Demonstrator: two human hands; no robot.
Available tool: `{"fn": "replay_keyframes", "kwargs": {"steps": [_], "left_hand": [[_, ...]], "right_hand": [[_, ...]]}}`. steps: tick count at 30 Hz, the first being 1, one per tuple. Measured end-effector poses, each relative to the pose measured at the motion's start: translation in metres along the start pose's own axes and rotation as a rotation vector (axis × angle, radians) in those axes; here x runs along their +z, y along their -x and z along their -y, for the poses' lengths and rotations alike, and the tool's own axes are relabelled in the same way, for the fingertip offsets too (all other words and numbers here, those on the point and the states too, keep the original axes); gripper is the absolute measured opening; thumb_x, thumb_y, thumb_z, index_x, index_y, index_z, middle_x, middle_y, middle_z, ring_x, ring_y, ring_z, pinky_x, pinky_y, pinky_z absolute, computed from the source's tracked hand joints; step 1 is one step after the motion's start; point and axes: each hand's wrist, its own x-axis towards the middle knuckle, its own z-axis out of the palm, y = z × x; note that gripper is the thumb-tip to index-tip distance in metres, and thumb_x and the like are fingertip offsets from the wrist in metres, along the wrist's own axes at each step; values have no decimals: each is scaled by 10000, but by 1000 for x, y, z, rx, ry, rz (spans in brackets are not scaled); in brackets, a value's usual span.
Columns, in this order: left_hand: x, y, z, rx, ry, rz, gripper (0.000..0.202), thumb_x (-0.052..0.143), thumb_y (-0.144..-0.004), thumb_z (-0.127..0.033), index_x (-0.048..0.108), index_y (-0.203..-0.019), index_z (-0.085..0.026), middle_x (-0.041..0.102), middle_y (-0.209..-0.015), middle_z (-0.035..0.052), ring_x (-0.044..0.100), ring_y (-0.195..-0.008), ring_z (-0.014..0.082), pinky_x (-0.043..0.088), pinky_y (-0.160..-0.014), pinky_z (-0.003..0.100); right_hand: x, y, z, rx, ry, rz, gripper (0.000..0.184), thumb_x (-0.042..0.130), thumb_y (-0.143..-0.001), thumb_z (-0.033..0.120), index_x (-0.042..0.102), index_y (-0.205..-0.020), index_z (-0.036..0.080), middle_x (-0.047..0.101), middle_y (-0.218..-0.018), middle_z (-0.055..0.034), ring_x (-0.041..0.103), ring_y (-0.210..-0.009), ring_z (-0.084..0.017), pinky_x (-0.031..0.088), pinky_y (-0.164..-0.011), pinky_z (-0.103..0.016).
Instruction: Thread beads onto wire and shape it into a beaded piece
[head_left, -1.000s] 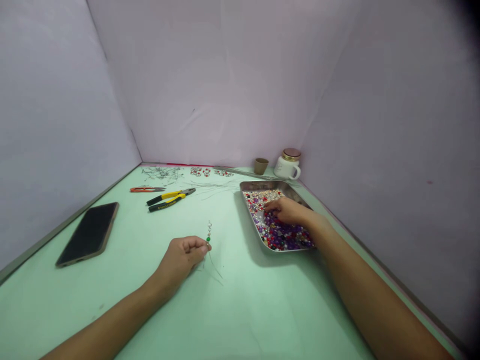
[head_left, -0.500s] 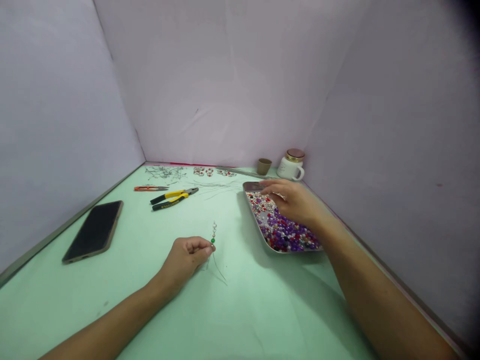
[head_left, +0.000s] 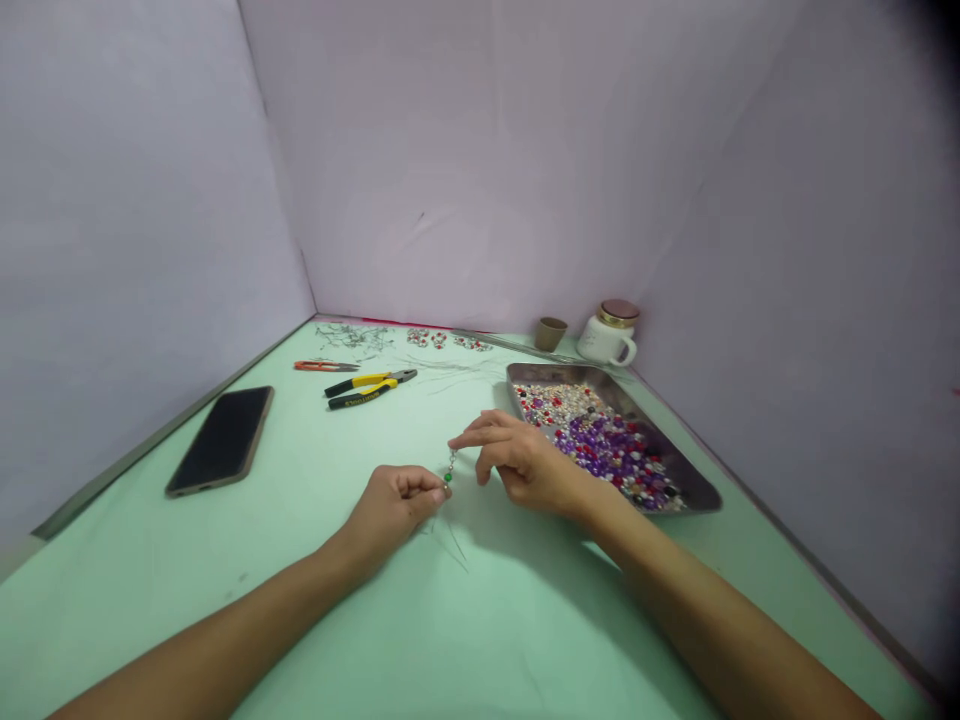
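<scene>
My left hand [head_left: 401,505] is pinched on a beaded wire [head_left: 451,463] above the middle of the table. A green bead [head_left: 448,477] sits just over the fingertips, with clear and silvery beads above it. Thin wire ends hang below the pinch. Reaching in from the right, my right hand [head_left: 525,465] has its fingertips together at the top of the beaded wire; whatever is between them is too small to make out. Behind that hand is a metal tray [head_left: 701,485] of loose purple, red, white and silvery beads [head_left: 607,445], partly covered by it.
A phone [head_left: 223,440] lies at the left. Farther back are yellow-black pliers [head_left: 371,388], orange thread snips [head_left: 324,366], loose wires [head_left: 457,372], a wire tangle [head_left: 356,338] and red-and-clear beaded pieces [head_left: 439,341]. A brown cup [head_left: 550,334] and lidded white mug [head_left: 604,338] stand near the back wall.
My right hand has come from the bead tray leftward to the top of the beaded wire. My left hand keeps its pinch. The view has shifted slightly.
</scene>
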Motion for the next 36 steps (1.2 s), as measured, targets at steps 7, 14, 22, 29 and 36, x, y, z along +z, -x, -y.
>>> {"fn": "replay_keyframes", "kwargs": {"steps": [7,14,22,29,36], "left_hand": [[0,0,-1,5,5,-9,183,552,-686,-302,569,-651,-123,315,-416,-82,197,-399,36,147,-408,197],[0,0,1,4,6,-5,197,556,-685,-315,578,-665,-120,315,-420,-84,194,-393,32,149,-405,192],[0,1,1,17,17,-6,178,547,-695,-293,567,-661,-119,315,-421,-81,200,-404,37,143,-408,201],[1,0,-1,14,28,-8,171,549,-690,-283,545,-623,-126,310,-419,-81,207,-405,39,145,-409,207],[1,0,-1,13,14,-10,184,546,-696,-291,549,-632,-119,308,-422,-82,205,-406,36,146,-408,205]], "right_hand": [[2,1,3,-70,-35,-92,366,332,-465,-77,531,-606,197,629,-1011,1,508,-909,-172,416,-800,-366],[5,1,2,-59,-44,-34,351,341,-459,-65,541,-588,193,638,-986,1,511,-857,-171,414,-793,-372],[3,0,7,-96,-66,-67,339,337,-451,-59,529,-569,195,647,-961,19,511,-826,-164,392,-822,-385],[4,0,6,-73,-71,-13,328,352,-473,-62,541,-564,191,655,-934,13,513,-810,-151,390,-824,-368],[3,0,7,-79,-72,-3,326,350,-483,-58,539,-568,193,652,-943,6,517,-804,-152,393,-817,-372]]}}
